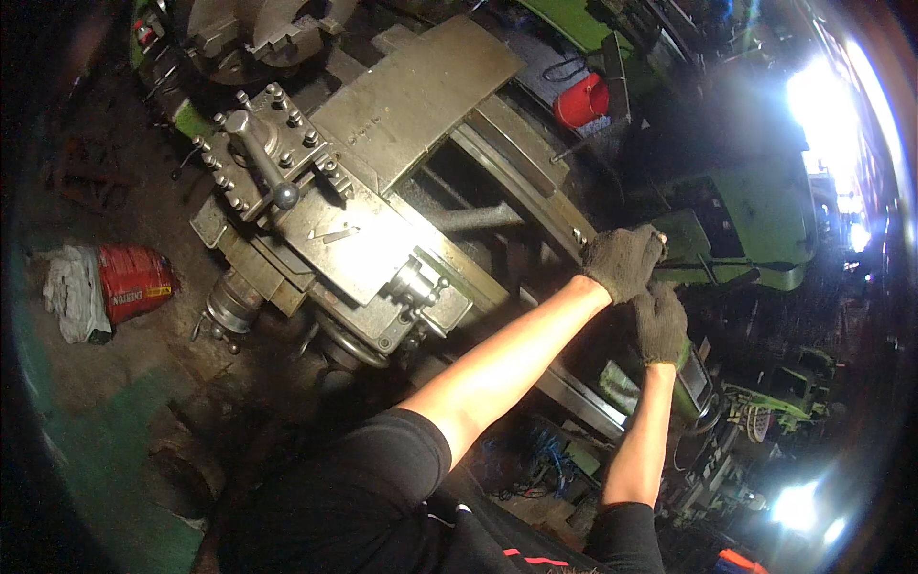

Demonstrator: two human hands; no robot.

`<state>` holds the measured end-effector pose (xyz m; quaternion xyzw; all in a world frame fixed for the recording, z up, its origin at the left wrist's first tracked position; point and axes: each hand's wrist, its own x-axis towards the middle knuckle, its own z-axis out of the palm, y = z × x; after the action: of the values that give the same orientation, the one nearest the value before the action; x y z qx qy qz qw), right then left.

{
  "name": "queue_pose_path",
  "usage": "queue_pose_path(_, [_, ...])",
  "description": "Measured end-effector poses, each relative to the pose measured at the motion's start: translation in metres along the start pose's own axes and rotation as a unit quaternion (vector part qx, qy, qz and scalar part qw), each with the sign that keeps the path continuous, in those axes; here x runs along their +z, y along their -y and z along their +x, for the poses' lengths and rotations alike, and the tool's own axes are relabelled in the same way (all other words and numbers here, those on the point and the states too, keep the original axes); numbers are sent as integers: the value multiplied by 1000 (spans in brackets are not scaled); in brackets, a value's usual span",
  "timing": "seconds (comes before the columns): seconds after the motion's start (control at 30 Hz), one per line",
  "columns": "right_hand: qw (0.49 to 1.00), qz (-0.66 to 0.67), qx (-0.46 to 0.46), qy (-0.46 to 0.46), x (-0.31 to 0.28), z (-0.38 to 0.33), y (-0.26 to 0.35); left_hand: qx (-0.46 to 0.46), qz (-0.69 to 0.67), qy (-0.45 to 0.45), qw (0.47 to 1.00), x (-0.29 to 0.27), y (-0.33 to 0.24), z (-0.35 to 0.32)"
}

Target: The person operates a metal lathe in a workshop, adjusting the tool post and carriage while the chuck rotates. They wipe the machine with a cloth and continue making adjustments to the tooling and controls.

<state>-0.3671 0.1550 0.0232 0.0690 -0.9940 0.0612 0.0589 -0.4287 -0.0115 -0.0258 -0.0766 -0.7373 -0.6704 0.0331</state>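
Head view, left hand [623, 264], right hand [662, 323], curled, hold unclear, near gapped rail edges [514, 184].

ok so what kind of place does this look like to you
Most likely a metalworking machine shop: a steel tool post ringed with bolts sits on a lathe-like machine, a big round chuck shows at the top, and there is a green machine casting on the right.

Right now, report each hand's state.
Left hand: gloved, seemingly curled; whether closed on anything cannot be told.
Right hand: gloved; open or closed cannot be told.
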Motion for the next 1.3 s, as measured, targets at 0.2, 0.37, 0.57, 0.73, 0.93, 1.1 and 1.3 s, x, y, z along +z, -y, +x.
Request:
queue_pose_path(0.2, [998,-38,51,-26,7,-6,9,18,-4,-1,1000,2,3,1])
queue_pose_path(0.37, [993,-44,108,-25,15,-21,13,37,4,34,999,-2,2,0])
queue_pose_path(0.57, [996,-15,92,-11,7,-18,21,4,-26,17,1000,-5,-3,-1])
queue_pose_path(0.73, [991,-46,127,-27,15,-22,20,34,-18,11,999,-3,5,5])
queue_pose_path(0.93, [988,-53,143,-26,20,-25,22,50,-30,7,998,-1,5,2])
queue_pose_path(1.1, [995,-29,87,25,2,-19,19,19,1,53,998,-6,2,5])
queue_pose_path(1.3, [990,-77,107,-57,21,-31,18,61,-10,28,998,-3,7,5])
